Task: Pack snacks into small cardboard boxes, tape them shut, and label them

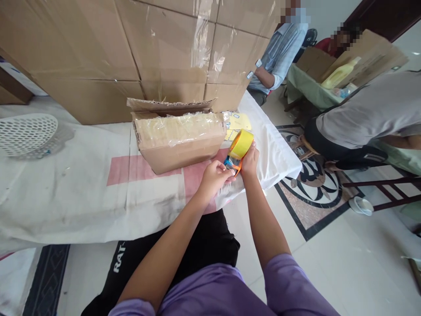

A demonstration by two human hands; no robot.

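Observation:
My right hand [250,161] grips an orange tape dispenser [234,164] carrying a roll of yellow tape [242,143], held just right of a small cardboard box [180,139]. My left hand [215,175] pinches at the dispenser's front, where the tape end comes out. The box lies on the cloth-covered table [82,193]; its top is covered with clear tape and one flap stands open at the back.
Large stacked cardboard boxes [131,48] wall off the back of the table. A white plastic basket [28,131] sits at the far left. Two other people work at the right, one seated [279,52], one bent over [365,114]. A white bowl [361,205] lies on the tiled floor.

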